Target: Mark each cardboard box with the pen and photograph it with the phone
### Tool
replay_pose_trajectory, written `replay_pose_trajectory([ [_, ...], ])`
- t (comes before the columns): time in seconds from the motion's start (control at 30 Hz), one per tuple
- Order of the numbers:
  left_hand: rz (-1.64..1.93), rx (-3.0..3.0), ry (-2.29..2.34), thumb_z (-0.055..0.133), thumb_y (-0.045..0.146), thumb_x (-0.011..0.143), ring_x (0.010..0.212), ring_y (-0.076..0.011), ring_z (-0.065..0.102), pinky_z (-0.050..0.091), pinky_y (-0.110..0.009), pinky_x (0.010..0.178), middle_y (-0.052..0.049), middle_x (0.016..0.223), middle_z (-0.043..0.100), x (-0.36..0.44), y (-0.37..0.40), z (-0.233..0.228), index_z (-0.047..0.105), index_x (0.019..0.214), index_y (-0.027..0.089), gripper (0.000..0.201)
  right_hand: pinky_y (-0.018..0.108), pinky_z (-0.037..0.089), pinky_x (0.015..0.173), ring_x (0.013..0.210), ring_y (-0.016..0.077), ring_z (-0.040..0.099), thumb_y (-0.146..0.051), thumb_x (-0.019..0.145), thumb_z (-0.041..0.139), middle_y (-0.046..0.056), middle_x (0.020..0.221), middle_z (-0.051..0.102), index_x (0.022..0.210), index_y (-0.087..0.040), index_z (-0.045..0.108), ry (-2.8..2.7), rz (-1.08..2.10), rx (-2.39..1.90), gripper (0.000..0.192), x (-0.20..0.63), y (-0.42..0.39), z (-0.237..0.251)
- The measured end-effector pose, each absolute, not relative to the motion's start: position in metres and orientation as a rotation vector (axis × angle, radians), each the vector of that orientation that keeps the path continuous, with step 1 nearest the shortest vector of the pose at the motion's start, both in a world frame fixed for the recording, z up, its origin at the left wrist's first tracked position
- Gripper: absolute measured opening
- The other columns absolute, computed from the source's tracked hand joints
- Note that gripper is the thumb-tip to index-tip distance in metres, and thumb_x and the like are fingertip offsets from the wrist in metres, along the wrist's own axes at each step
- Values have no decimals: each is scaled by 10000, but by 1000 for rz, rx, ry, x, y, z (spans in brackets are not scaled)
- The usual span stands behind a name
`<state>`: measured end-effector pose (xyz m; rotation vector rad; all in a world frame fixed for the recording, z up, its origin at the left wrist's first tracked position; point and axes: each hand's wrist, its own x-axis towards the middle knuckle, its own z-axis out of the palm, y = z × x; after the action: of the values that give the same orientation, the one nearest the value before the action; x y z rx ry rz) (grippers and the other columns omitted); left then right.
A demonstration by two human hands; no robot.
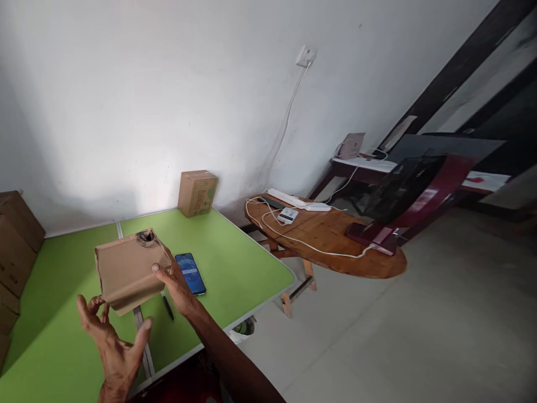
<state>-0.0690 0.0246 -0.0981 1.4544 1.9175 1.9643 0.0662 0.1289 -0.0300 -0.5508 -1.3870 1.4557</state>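
A brown cardboard box [130, 266] is held above the green table, tilted, with a ragged dark-edged hole [146, 237] near its far right corner. My right hand [176, 282] grips its right side, thumb on top and the other fingers hidden behind it. Just below the box's near left corner is my left hand [115, 341], fingers spread and palm up; whether a fingertip touches the cardboard I cannot tell. A phone [191, 273] with its screen lit lies right of the box. Under the box's near edge a black pen [167, 306] rests on the table.
The green folding table [247, 280] has a metal seam down its middle. A small printed carton [197, 193] stands by the wall, and brown boxes [19, 240] are stacked at left. Rightward, a wooden table [319, 240] carries white cables, a power strip and a maroon-framed monitor [419, 196].
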Motion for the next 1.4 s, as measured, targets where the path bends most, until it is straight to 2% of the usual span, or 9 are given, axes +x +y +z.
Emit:
replay_pose_trajectory([
  [0.13,1953,1075,1756,556,744,1042,1176,-312,611,552,-509,1120,-67,1149,581,-76,5,-82,374,1744,257,874,503,524,1248,1458,349,679,-504,879,791,24,1539,762,1575,-330,688,-1446,1541,-418,725,73,148,-28],
  [0.27,1941,1001,1893,674,756,980,1030,-275,638,567,-436,1015,-38,1045,627,-84,1,-59,641,1261,285,549,463,537,1209,1436,349,684,-394,817,706,2,1527,774,1536,-295,733,-1483,1551,-371,726,74,156,-32],
  [0.47,2033,974,1957,867,702,832,1392,-350,631,593,-535,1151,-114,1383,634,-96,7,-47,559,1068,284,570,449,550,1160,1405,359,709,-351,830,677,35,1494,799,1456,-264,799,-1529,1487,-335,644,65,161,-27],
  [0.63,1891,1093,2129,871,787,745,1196,-360,729,689,-498,893,-125,1272,718,-100,4,-52,628,1190,261,730,456,604,1111,1267,328,786,-499,870,853,89,1323,861,1183,-257,888,-1455,1394,-400,397,47,158,-17],
  [0.8,1663,1099,2182,748,873,817,973,-306,759,672,-452,754,-115,1231,736,-88,-1,-58,760,1299,236,799,404,618,1062,1208,282,795,-559,883,907,107,1234,855,969,-239,854,-1487,1280,-408,335,33,157,-10],
  [0.97,1648,1182,2116,688,911,839,926,-311,750,662,-520,847,-106,1103,755,-91,0,-55,759,1388,215,889,367,624,936,1135,264,785,-649,901,868,100,1305,829,1201,-232,820,-1559,1329,-547,517,43,161,-13],
  [1.07,1687,1191,1991,704,897,847,1108,-354,761,650,-584,1012,-133,1196,773,-98,11,-43,772,1346,220,844,353,611,922,1124,252,768,-670,946,817,84,1303,819,1321,-236,786,-1641,1314,-582,575,56,163,-11],
  [1.2,1790,1183,1931,710,856,880,1408,-401,677,637,-597,1111,-164,1497,696,-98,36,-22,742,1472,253,846,359,607,923,1111,250,763,-668,1004,744,83,1293,814,1341,-229,756,-1744,1257,-583,553,62,158,-6],
  [1.4,1800,1304,2003,641,763,986,1373,-379,692,638,-595,1104,-168,1458,692,-80,55,-18,756,1463,238,719,450,610,1029,1267,329,727,-630,937,823,151,1343,762,1314,-214,691,-1671,830,-914,577,50,141,-6],
])
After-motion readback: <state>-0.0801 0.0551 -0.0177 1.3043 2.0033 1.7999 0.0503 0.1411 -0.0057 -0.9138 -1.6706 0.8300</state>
